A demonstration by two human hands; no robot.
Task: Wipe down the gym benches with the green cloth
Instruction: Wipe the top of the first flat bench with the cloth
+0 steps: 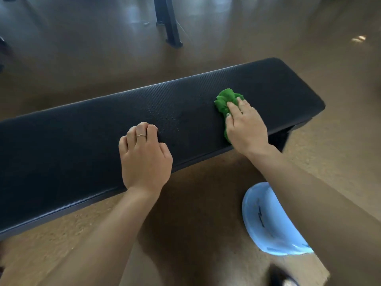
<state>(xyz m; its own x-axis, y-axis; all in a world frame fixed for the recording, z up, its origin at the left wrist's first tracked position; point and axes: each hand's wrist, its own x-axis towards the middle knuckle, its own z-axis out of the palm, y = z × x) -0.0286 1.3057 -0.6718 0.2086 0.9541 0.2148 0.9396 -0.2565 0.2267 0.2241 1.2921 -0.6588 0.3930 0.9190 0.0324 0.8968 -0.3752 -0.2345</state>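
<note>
A long black padded gym bench runs from the lower left to the upper right. A crumpled green cloth lies on its right half, pressed down under the fingers of my right hand. My left hand rests on the middle of the bench with its fingers curled under, a ring on one finger, holding nothing. Small water droplets speckle the pad between the two hands.
Shiny brown floor surrounds the bench. A black metal equipment leg stands on the floor beyond the bench. A light blue shoe cover is by my right forearm, near the bench's front edge.
</note>
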